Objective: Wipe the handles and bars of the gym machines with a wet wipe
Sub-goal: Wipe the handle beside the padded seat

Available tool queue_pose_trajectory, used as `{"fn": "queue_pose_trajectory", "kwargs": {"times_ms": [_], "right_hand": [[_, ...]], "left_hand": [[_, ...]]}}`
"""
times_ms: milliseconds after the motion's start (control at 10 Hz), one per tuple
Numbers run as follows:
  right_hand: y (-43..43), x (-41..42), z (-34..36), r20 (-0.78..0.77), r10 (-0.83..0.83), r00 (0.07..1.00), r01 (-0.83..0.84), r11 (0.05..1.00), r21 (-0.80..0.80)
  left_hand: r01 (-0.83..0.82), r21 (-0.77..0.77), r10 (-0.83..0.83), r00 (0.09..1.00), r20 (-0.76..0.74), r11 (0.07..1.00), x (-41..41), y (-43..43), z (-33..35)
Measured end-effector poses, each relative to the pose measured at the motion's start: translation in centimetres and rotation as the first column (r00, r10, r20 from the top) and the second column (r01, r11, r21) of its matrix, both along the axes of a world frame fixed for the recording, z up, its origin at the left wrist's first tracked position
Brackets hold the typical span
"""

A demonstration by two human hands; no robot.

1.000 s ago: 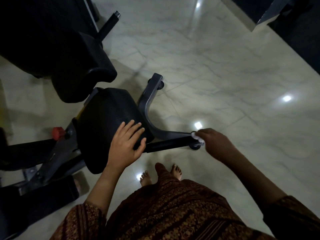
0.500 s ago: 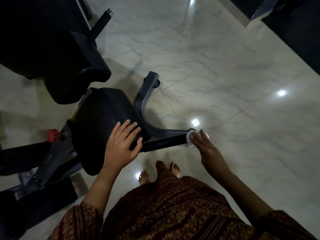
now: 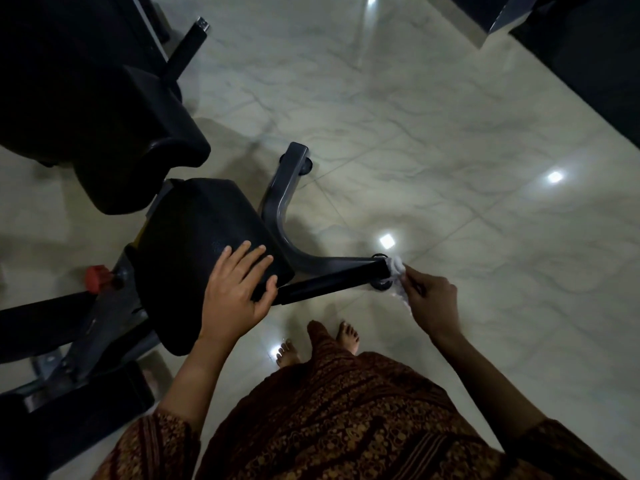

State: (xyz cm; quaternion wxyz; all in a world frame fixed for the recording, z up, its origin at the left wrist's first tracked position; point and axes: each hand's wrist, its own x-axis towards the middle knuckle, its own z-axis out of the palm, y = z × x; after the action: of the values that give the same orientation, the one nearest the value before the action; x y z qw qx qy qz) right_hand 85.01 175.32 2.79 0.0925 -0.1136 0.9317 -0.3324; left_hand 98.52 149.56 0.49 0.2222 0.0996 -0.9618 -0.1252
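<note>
Right hand [image 3: 431, 299] pinched on the white wet wipe [image 3: 397, 271], now pulled back to the very tip of the black handle bar [image 3: 329, 280], where half a second ago lay flatter over that end with fingers spread across it. Wipe bunched against the bar's right end cap, partly trailing below toward the fingers; whether wrapped fully round the tip, cannot tell. Reads as the end of a stroke along the grip, with the tip getting its last rub, so this bar looks close to done. Just behind the bar, the grey curved frame tube [image 3: 280, 216] sweeping from near right to far left, not yet touched by the wipe. Left hand [image 3: 235, 289] spread flat, fingers apart, gripping nothing, pressed on the near edge of the black seat pad [image 3: 201, 237] and unmoved, steadying the machine. Farther left, a red adjustment knob [image 3: 97, 279]. Beyond, a second dark pad [image 3: 138, 150] and glossy marble floor [image 3: 450, 150]. Likely next: the grey tube.
</note>
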Motion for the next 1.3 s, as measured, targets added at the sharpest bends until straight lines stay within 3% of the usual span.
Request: {"fn": "queue_pose_trajectory", "kwargs": {"times_ms": [100,200,300,500,600,700,800,1000,1100,1300], "right_hand": [[0.1,0.8,0.7,-0.141,0.056,0.988,-0.069,0.994,-0.090],[-1.4,0.9,-1.0,-0.308,0.242,0.920,-0.252,0.968,0.007],[-2.8,1.2,-2.6,-0.326,0.401,0.856,-0.362,0.916,0.175],[-6.7,2.7,-2.3,-0.364,0.750,0.552,-0.720,0.649,0.244],[-7.4,1.5,-2.4,-0.293,0.811,0.506,-0.753,0.581,0.309],[-6.8,1.0,-2.8,-0.271,0.771,0.576,-0.682,0.636,0.361],[-6.9,2.8,-2.2,-0.354,0.814,0.460,-0.756,0.568,0.326],[-10.1,3.1,-3.6,-0.299,0.952,0.069,-0.837,0.218,0.503],[-9.7,1.9,-3.9,-0.317,0.947,0.057,-0.838,0.218,0.501],[-3.4,-1.7,-2.8,-0.321,0.914,0.250,-0.818,0.377,0.435]], "left_hand": [[0.000,-0.002,0.000,1.000,-0.001,1.000,-0.1,0.0,0.0],[0.000,0.000,0.000,1.000,-0.004,1.000,0.0,0.0,0.1],[0.000,-0.002,0.000,1.000,-0.004,1.000,0.0,0.1,0.2],[-0.003,-0.007,0.004,1.000,0.007,1.000,0.0,0.0,0.1],[-0.011,-0.017,0.011,1.000,-0.003,1.000,0.0,0.0,0.1],[-0.015,-0.018,0.015,1.000,-0.017,1.000,0.0,0.0,0.1],[-0.010,-0.020,0.010,1.000,-0.018,1.000,0.0,-0.1,0.0],[-0.007,-0.024,0.007,1.000,-0.016,1.000,0.0,0.0,-0.1],[-0.003,-0.017,0.003,1.000,-0.023,1.000,0.0,0.0,-0.1],[0.004,-0.007,-0.004,0.999,-0.037,1.000,0.0,-0.2,-0.1]]}}
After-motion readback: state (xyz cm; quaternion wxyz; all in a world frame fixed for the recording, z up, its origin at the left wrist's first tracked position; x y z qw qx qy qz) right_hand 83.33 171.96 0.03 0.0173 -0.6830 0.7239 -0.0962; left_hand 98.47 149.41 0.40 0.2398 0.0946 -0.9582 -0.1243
